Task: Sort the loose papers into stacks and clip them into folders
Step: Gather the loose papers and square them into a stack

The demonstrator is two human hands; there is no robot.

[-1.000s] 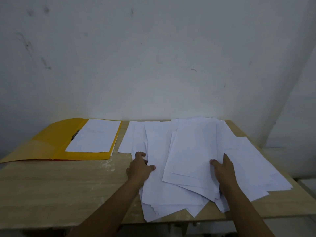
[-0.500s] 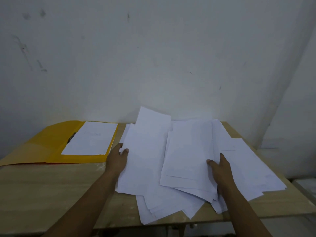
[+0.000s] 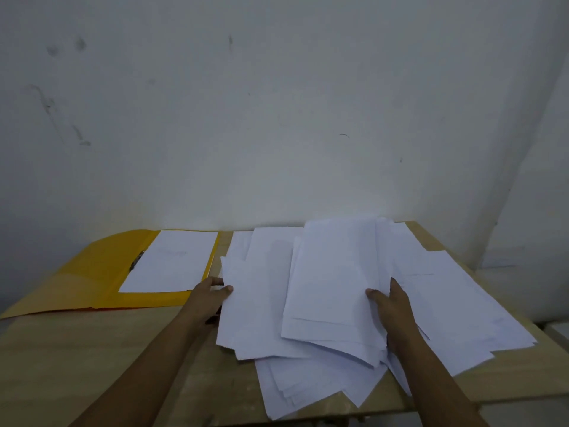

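A wide spread of loose white papers [image 3: 446, 303] covers the right half of the wooden table [image 3: 92, 365]. My left hand [image 3: 207, 298] grips the left edge of a sheaf of sheets [image 3: 252, 312], thumb on top and fingers underneath. My right hand [image 3: 391, 306] holds the right edge of another sheaf [image 3: 332, 282], thumb on top, its far end raised off the pile. At the back left lies an open yellow folder [image 3: 92, 272] with a white sheet [image 3: 172, 260] under its metal clip [image 3: 137, 260].
A pale wall [image 3: 277, 118] stands right behind the table. Several sheets overhang the table's front edge [image 3: 308, 405]. Bare wood shows at the front left, below the folder.
The sheaf in my left hand, tilted up half a second ago, has dropped flatter. The right-hand sheaf's far end has risen. The left hand had shifted from the pile's middle to its left edge.
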